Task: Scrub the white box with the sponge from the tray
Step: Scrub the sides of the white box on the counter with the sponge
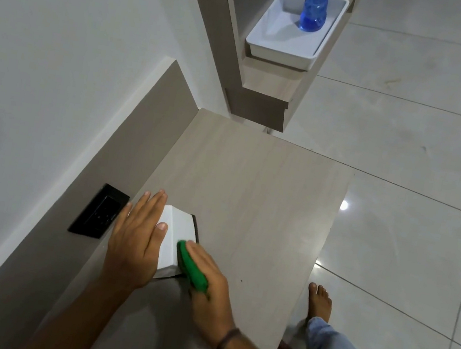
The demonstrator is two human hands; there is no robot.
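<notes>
A small white box (175, 236) sits on the wooden desk (250, 195), near the wall side. My left hand (137, 241) lies flat on the box's top and left side, fingers straight, holding it down. My right hand (210, 281) presses a green sponge (190, 266) against the box's right face; the sponge shows along the hand's left edge. The white tray (279, 46) stands far off on a shelf at the top of the view, with a blue bottle (315, 6) upright in it.
A black wall socket (99, 211) sits in the panel just left of my left hand. The desk's right edge drops to a tiled floor (409, 142), where a bare foot (320, 303) and a jeans-clad leg show.
</notes>
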